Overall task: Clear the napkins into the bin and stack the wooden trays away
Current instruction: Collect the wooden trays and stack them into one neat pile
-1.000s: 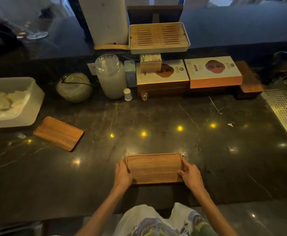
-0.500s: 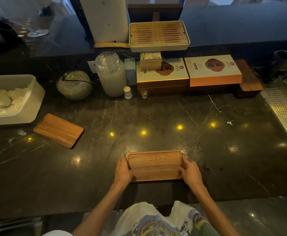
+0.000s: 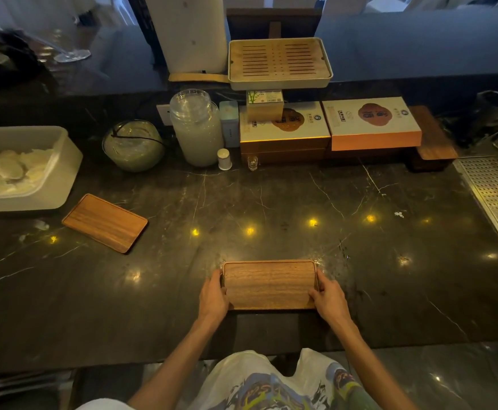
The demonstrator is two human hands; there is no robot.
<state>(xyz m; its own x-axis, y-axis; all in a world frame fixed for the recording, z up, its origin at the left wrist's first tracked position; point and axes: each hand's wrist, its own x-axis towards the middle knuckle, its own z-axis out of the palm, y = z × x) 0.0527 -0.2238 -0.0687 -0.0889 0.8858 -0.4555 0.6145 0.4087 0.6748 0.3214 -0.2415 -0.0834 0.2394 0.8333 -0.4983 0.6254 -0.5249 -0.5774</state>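
Shifted, slightly: near wooden tray, now a little farther from the front edge of the counter; grip at both short ends unchanged. Whether it is lifted clear cannot be told.

Judgement: tray secured for carrying, stacking not yet done.

Left hand: fingers curled round the left end.

Right hand: thumb on the top face, fingers wrapped over the right end.

Second wooden tray: flat on the counter, well left, near the white bin holding napkins.

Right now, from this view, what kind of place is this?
Probably a tea bar or cafe counter: a slatted tea tray on the raised ledge, gift boxes below it, and a perforated metal drain grid beside the dark marble countertop.
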